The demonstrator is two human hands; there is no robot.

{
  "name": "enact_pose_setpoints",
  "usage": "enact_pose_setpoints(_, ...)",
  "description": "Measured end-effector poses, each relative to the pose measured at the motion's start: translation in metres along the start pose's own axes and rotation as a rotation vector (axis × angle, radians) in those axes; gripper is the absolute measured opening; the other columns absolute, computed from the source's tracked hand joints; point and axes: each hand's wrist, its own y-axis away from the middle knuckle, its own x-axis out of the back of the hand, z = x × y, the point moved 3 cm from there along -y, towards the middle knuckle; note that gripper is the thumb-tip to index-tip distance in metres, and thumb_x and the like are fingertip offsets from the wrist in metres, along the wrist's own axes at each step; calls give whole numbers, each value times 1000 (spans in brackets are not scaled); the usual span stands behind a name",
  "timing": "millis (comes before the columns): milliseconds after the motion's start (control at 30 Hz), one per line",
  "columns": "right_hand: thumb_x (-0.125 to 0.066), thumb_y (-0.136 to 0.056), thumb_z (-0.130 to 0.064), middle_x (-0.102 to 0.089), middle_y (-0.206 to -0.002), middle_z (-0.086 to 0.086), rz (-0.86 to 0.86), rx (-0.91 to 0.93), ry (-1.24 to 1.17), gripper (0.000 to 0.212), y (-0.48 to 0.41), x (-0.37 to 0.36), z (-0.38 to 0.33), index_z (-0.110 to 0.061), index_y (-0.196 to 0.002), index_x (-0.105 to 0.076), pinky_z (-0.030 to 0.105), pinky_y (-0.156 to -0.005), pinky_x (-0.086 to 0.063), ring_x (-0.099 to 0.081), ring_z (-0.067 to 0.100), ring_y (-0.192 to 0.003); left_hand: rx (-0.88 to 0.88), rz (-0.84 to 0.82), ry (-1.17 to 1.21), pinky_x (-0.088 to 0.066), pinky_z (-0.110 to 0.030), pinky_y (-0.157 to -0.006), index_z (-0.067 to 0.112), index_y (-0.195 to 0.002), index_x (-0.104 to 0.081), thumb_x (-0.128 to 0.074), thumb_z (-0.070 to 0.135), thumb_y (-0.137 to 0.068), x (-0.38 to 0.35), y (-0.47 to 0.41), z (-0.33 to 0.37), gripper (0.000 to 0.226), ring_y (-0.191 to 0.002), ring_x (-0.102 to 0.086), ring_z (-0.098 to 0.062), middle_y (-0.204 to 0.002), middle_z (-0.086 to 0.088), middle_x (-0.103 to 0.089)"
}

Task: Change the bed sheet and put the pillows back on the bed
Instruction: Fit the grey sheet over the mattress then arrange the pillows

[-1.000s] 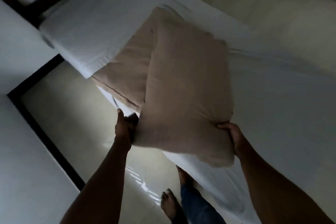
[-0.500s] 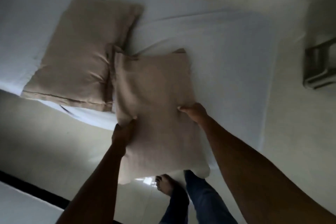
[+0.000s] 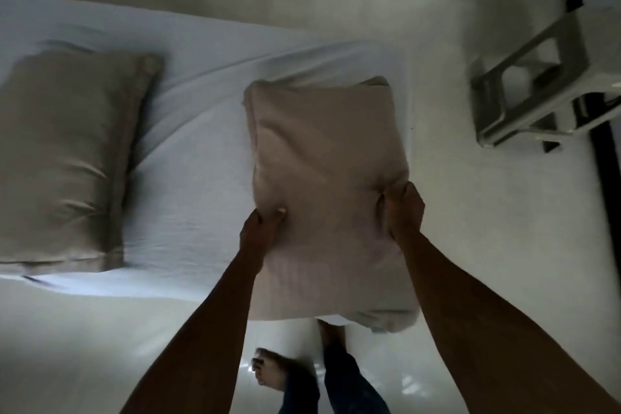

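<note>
Head view: left hand (image 3: 262, 227) and right hand (image 3: 403, 212), fingers curled, grip the pillow (image 3: 322, 151) by its long sides; long axis points away, near end overhanging the near right corner of the bed (image 3: 201, 212)

Inscriptions, labels, brands, numbers, signs: none legible on any surface in this dim, slightly blurred view.
</note>
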Motion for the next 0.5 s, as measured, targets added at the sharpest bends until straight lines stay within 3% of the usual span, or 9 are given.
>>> enact_pose_setpoints(33,-59,-94,-31,-61,-122,20,-11,-52,83,29,-9,7,15,-8,-111,-59,32,-79,-36,-57,37,-115,-13,-44,-86,-50,-39,-101,24,-136,-61,-72,60,-72,-18,-4,5,74,-121,-60,-28,-130,-2,-65)
enact_pose_setpoints(67,-59,-93,-39,-54,-134,18,-53,-89,156,47,-12,9,30,-10,-130,-53,38,-92,-40,-51,37,-125,-15,-103,-176,-51,-40,-102,26,-139,-58,-66,59,-67,-32,-6,7,80,-123,-60,-29,-132,-2,-64)
enact_pose_setpoints(133,-56,-85,-54,-37,-154,15,-127,-92,264,84,-11,4,57,-15,-155,-31,45,-112,-35,-39,36,-140,16,-186,-328,-48,-41,-107,27,-149,-48,-59,53,-68,-55,-8,7,85,-128,-56,-30,-143,-5,-57)
enact_pose_setpoints(267,-44,-91,-42,-22,-164,23,-111,164,588,76,11,-36,63,-7,-157,-30,56,-116,-30,-25,42,-149,-20,-218,-472,-41,-32,-111,23,-153,-42,-65,36,-92,-64,-16,-3,66,-134,-52,-27,-150,-4,-52)
enact_pose_setpoints(367,-40,-87,-43,-21,-164,25,-167,286,705,79,38,-74,43,-5,-156,-32,63,-116,-24,-23,42,-150,82,-172,-282,-59,-30,-86,24,-136,-58,-71,34,-89,-25,-25,-28,50,-102,-69,-25,-129,-5,-66)
enact_pose_setpoints(500,-52,-92,-39,-16,-166,22,-266,486,845,74,70,-130,25,-9,-156,-31,62,-120,-18,-16,40,-153,272,-6,21,-54,-39,-77,22,-142,-50,-72,35,-91,62,-38,-77,57,-98,-66,-30,-112,-9,-67)
